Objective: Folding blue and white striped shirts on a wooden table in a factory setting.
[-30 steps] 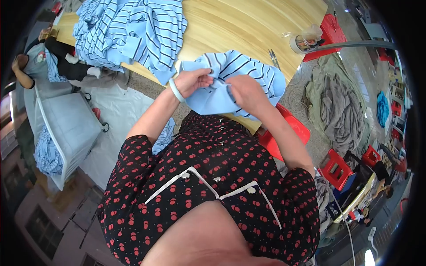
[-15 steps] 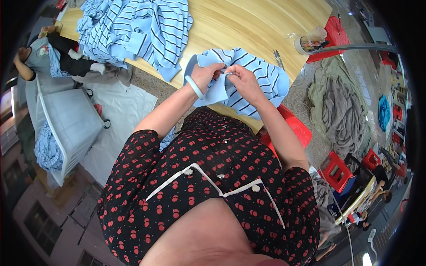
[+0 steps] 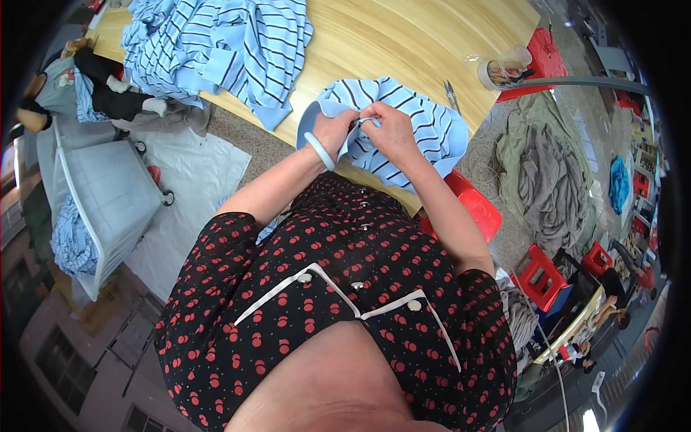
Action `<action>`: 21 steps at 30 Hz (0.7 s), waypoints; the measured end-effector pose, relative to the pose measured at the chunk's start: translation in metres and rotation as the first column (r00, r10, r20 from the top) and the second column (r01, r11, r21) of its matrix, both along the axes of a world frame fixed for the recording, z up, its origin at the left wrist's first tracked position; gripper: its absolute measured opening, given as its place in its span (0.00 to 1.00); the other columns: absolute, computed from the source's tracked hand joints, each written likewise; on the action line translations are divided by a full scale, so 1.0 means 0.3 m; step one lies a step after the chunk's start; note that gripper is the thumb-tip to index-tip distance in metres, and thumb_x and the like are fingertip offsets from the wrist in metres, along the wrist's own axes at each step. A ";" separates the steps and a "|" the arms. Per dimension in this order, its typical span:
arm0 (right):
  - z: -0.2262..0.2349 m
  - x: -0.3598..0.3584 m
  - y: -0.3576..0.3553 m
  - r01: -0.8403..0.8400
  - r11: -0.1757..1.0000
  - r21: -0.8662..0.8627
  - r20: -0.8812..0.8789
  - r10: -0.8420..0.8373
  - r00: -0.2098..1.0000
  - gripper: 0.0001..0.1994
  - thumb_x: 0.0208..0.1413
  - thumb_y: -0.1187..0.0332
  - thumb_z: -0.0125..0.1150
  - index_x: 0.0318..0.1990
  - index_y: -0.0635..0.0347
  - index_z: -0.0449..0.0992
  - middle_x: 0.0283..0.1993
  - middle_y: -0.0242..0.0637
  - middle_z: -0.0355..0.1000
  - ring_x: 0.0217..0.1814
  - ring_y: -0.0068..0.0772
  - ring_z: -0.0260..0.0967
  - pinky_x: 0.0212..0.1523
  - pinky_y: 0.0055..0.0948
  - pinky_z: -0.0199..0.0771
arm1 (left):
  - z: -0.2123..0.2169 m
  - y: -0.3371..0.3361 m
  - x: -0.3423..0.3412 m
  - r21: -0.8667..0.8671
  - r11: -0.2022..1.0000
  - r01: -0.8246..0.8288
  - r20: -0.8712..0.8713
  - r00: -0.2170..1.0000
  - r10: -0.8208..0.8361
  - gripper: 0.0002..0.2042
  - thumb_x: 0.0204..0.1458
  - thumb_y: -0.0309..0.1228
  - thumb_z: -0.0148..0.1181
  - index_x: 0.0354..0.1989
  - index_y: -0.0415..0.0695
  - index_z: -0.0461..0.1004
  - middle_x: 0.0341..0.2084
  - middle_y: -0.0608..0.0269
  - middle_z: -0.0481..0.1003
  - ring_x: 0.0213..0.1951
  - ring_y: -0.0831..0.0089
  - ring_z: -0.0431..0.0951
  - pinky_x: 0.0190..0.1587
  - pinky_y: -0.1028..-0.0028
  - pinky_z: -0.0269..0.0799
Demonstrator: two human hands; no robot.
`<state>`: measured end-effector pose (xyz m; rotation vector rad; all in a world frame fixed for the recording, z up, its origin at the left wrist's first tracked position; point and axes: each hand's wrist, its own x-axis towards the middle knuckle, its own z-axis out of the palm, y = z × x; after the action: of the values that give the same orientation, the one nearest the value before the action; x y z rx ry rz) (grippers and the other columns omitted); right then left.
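A light blue garment with dark stripes (image 3: 421,126) lies bunched at the near edge of the wooden table (image 3: 403,43). My left hand (image 3: 335,129), with a pale bangle on its wrist, pinches a fold of the fabric. My right hand (image 3: 389,129) grips the same fold right beside it; the fingertips of both hands meet over the cloth. A pair of small snips (image 3: 452,96) lies on the table just beyond the garment.
A pile of similar striped garments (image 3: 223,47) covers the table's far left. A clear jar (image 3: 500,68) stands at the right edge. Red stools (image 3: 471,209) and heaps of grey-green cloth (image 3: 543,173) sit on the floor to the right. A white cart (image 3: 101,209) stands left.
My hands have drawn together from spread over the garment to pinching one fold at its middle. The garment has shifted slightly and bunched up under them.
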<state>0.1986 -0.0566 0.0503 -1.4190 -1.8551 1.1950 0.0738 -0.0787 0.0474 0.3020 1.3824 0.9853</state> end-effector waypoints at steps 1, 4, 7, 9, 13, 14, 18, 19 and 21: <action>0.005 -0.001 0.001 -0.014 1.000 -0.015 0.027 0.014 1.000 0.07 0.36 0.73 0.50 0.27 0.63 0.70 0.27 0.43 0.70 0.30 0.41 0.68 0.31 0.31 0.67 | -0.010 -0.002 -0.006 0.017 1.000 0.009 -0.008 1.000 -0.009 0.06 0.37 0.26 0.54 0.22 0.36 0.70 0.18 0.66 0.69 0.19 0.79 0.67 0.21 0.81 0.61; 0.012 -0.005 0.003 -0.026 1.000 -0.005 0.070 0.026 0.997 0.09 0.38 0.72 0.51 0.30 0.62 0.70 0.28 0.40 0.71 0.31 0.33 0.69 0.35 0.26 0.67 | -0.015 -0.007 -0.013 0.029 0.999 0.016 -0.031 0.999 -0.015 0.05 0.36 0.25 0.53 0.22 0.36 0.69 0.18 0.66 0.69 0.20 0.79 0.67 0.21 0.80 0.61; 0.013 -0.010 0.002 -0.059 0.998 0.014 0.082 0.058 0.995 0.09 0.38 0.72 0.52 0.31 0.61 0.71 0.28 0.41 0.70 0.32 0.35 0.69 0.34 0.27 0.67 | -0.010 -0.007 -0.007 0.034 0.999 0.010 -0.052 0.999 -0.008 0.05 0.36 0.25 0.53 0.22 0.36 0.69 0.18 0.66 0.69 0.20 0.79 0.67 0.21 0.80 0.61; 0.018 -0.013 -0.005 -0.063 0.996 0.058 0.067 0.059 0.996 0.07 0.38 0.74 0.50 0.29 0.63 0.70 0.27 0.43 0.70 0.31 0.39 0.68 0.33 0.31 0.67 | -0.014 -0.008 -0.002 0.042 0.999 0.002 -0.060 0.998 0.001 0.05 0.36 0.25 0.53 0.23 0.36 0.69 0.18 0.66 0.68 0.19 0.79 0.67 0.21 0.80 0.61; 0.009 -0.008 0.001 -0.103 0.946 0.308 0.083 0.081 0.993 0.06 0.39 0.77 0.49 0.28 0.65 0.70 0.25 0.46 0.67 0.29 0.44 0.66 0.31 0.36 0.65 | -0.016 -0.006 0.001 0.089 0.996 -0.030 -0.060 0.998 0.036 0.03 0.39 0.26 0.54 0.20 0.40 0.70 0.16 0.70 0.68 0.20 0.82 0.66 0.22 0.82 0.60; 0.003 -0.007 0.005 -0.104 0.946 0.308 0.083 0.082 0.993 0.06 0.39 0.77 0.49 0.28 0.65 0.70 0.25 0.46 0.67 0.29 0.44 0.66 0.31 0.36 0.65 | -0.013 -0.005 0.002 0.085 0.995 -0.045 -0.062 0.997 0.051 0.04 0.39 0.27 0.54 0.21 0.40 0.70 0.17 0.70 0.68 0.20 0.82 0.66 0.22 0.82 0.60; -0.010 -0.015 0.003 -0.150 0.923 0.355 0.111 0.117 0.987 0.06 0.39 0.77 0.49 0.28 0.65 0.70 0.22 0.45 0.65 0.27 0.45 0.63 0.29 0.37 0.63 | -0.045 -0.009 0.009 0.113 0.992 -0.062 -0.053 0.996 0.068 0.04 0.40 0.27 0.54 0.22 0.40 0.70 0.18 0.69 0.69 0.21 0.82 0.66 0.22 0.81 0.60; -0.009 -0.019 0.002 -0.149 0.918 0.368 0.100 0.120 0.988 0.06 0.39 0.78 0.49 0.28 0.65 0.70 0.21 0.45 0.64 0.26 0.45 0.63 0.29 0.37 0.63 | -0.048 -0.009 0.011 0.139 0.988 -0.073 -0.054 0.995 0.082 0.03 0.39 0.25 0.53 0.22 0.39 0.69 0.18 0.68 0.69 0.20 0.81 0.66 0.22 0.80 0.61; -0.014 -0.014 -0.001 -0.138 0.914 0.381 0.094 0.110 0.989 0.06 0.39 0.78 0.49 0.28 0.65 0.70 0.21 0.44 0.64 0.26 0.45 0.63 0.29 0.36 0.63 | -0.055 -0.006 0.016 0.164 0.983 -0.080 -0.061 0.994 0.091 0.03 0.38 0.24 0.52 0.23 0.39 0.67 0.19 0.67 0.68 0.20 0.80 0.66 0.21 0.80 0.61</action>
<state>0.1945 -0.0570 0.0462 -1.1485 -2.1147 0.7778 0.0787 -0.0806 0.0309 0.4027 1.3895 1.1706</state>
